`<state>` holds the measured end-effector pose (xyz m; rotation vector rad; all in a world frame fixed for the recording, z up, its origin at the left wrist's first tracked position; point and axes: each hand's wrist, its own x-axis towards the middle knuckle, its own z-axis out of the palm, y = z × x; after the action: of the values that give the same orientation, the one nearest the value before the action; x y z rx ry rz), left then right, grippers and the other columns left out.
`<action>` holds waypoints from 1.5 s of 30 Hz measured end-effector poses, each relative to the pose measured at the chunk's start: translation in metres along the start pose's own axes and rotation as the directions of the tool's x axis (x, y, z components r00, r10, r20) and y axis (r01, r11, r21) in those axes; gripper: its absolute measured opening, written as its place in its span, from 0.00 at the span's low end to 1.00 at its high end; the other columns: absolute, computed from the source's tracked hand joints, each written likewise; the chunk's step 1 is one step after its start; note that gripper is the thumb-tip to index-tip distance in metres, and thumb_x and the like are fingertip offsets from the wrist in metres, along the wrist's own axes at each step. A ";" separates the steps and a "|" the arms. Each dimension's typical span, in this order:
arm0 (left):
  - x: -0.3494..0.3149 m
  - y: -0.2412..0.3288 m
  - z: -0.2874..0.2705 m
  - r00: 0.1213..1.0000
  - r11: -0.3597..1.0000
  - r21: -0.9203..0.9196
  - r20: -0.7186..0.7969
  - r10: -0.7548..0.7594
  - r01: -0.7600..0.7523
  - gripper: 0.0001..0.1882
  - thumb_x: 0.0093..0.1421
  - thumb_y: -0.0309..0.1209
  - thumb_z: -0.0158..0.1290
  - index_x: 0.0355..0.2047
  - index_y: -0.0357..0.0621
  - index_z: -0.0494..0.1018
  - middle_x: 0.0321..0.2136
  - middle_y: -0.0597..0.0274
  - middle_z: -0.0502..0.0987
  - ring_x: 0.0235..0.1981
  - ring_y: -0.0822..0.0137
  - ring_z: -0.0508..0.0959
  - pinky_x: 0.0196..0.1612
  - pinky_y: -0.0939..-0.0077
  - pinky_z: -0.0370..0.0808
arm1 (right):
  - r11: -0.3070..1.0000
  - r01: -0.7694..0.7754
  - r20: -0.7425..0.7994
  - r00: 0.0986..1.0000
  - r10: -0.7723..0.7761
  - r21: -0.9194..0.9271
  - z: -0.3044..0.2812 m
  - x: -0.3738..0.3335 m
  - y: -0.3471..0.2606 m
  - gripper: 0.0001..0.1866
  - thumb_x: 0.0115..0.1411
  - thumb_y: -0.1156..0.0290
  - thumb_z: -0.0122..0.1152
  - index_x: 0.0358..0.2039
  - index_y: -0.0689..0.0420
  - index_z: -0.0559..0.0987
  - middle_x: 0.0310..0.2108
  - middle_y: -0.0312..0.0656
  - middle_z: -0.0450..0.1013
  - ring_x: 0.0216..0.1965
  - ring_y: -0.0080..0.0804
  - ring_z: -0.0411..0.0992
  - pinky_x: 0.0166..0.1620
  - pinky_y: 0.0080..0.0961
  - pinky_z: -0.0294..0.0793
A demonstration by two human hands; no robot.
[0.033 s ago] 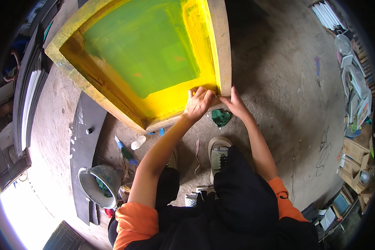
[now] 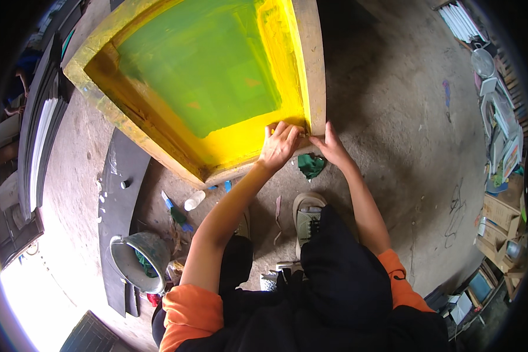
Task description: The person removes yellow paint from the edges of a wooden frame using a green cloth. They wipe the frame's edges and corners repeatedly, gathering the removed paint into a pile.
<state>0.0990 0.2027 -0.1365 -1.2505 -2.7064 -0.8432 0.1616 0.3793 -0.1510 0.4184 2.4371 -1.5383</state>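
A large wooden screen-printing frame (image 2: 317, 64) tilts in front of me, its mesh green in the middle and bright yellow along the borders. At its near right inside corner, my left hand (image 2: 280, 144) is closed, fingertips curled down against the yellow border. Whatever those fingers pinch is too small or hidden to make out. My right hand (image 2: 334, 149) grips the outside of the same corner, with one digit along the near rail and another up the right side. Beneath that corner a crumpled dark green cloth (image 2: 311, 166) lies on the floor, touching neither hand.
Left of my feet are a white bottle (image 2: 195, 200), a blue-handled tool (image 2: 169, 200) and a grey bucket (image 2: 139, 264) with green cloth inside. A dark board (image 2: 120, 193) lies there too. Stacked panels (image 2: 41, 135) stand far left; boxes (image 2: 500, 217) and clutter line the right.
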 end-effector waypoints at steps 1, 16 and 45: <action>0.003 0.004 -0.002 1.000 0.999 0.040 0.002 -0.016 0.016 0.11 0.50 0.33 0.51 0.35 0.53 0.68 0.33 0.70 0.68 0.40 0.68 0.66 0.40 0.63 0.60 | 1.000 0.011 -0.004 1.000 -0.011 -0.001 -0.001 0.000 0.001 0.42 0.56 0.57 0.56 0.57 0.73 0.45 0.59 0.62 0.45 0.62 0.48 0.46 0.60 0.31 0.49; 0.014 -0.014 -0.001 0.973 0.967 0.133 0.106 0.203 -0.216 0.13 0.51 0.33 0.46 0.39 0.55 0.68 0.37 0.72 0.69 0.43 0.68 0.64 0.44 0.62 0.59 | 0.997 -0.073 -0.057 0.996 0.074 0.024 -0.003 0.000 -0.019 0.44 0.58 0.53 0.51 0.58 0.73 0.41 0.59 0.66 0.43 0.62 0.52 0.43 0.61 0.33 0.49; 0.008 -0.023 -0.008 0.974 0.979 0.003 -0.101 0.202 -0.202 0.09 0.44 0.33 0.58 0.26 0.51 0.72 0.26 0.72 0.70 0.33 0.68 0.68 0.35 0.71 0.61 | 0.984 0.137 -0.098 0.984 -0.148 -0.113 0.012 0.009 -0.005 0.45 0.57 0.64 0.53 0.57 0.73 0.33 0.57 0.74 0.40 0.61 0.62 0.41 0.61 0.37 0.49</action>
<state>0.0757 0.1925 -0.1382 -1.4139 -2.4494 -0.8663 0.1516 0.3673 -0.1554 0.3191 2.6694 -1.4666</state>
